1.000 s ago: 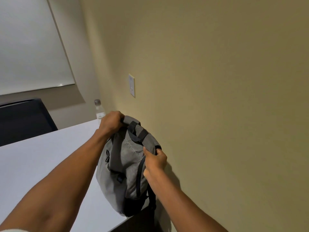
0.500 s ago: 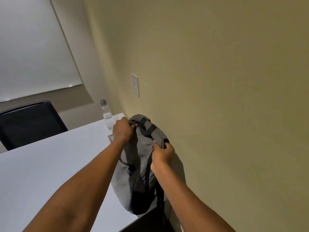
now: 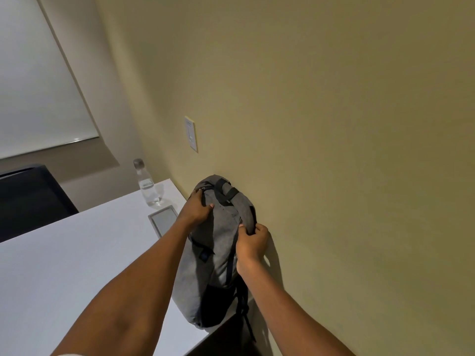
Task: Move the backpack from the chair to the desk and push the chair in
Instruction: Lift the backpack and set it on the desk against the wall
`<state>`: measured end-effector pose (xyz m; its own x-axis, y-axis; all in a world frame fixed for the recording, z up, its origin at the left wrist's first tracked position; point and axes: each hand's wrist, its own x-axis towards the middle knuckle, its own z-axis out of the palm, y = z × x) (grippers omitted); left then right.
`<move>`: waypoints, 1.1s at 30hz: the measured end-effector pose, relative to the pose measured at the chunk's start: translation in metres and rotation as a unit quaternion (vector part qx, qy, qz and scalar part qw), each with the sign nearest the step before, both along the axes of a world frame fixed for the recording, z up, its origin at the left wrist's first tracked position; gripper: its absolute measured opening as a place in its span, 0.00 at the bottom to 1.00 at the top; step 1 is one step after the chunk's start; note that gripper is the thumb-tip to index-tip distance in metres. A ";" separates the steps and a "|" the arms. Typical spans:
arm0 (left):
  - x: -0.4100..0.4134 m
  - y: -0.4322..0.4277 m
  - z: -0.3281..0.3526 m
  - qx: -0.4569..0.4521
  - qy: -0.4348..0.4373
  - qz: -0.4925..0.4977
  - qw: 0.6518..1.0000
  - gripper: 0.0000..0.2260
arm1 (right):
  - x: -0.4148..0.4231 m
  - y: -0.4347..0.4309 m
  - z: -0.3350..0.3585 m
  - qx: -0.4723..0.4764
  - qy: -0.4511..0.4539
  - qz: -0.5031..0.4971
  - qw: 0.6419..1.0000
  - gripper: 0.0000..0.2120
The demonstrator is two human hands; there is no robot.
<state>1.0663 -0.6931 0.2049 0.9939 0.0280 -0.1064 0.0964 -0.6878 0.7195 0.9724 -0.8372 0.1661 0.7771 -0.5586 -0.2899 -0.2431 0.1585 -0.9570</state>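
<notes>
A grey backpack with black straps stands upright on the right end of the white desk, leaning against the beige wall. My left hand grips its top left side near the handle. My right hand is closed on the upper right edge by the shoulder strap. A black strap hangs off the desk's near corner. The chair that held the backpack is out of view.
A clear water bottle stands at the desk's far right corner. A flat grey panel is set into the desk just left of the backpack. A dark chair back stands beyond the desk on the left. A wall switch plate is above the backpack.
The backpack has moved farther along the desk toward the wall and bottle, and now stands against the wall. Both hands stayed on its top.
</notes>
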 end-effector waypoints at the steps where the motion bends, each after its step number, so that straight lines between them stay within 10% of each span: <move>1: -0.005 0.003 0.003 -0.003 -0.001 -0.003 1.000 0.34 | -0.004 0.001 0.002 0.000 0.001 -0.001 1.000 0.23; 33: -0.428 0.133 -0.079 0.081 0.052 -0.065 0.993 0.33 | -0.396 0.106 -0.037 -0.329 0.063 0.143 0.931 0.33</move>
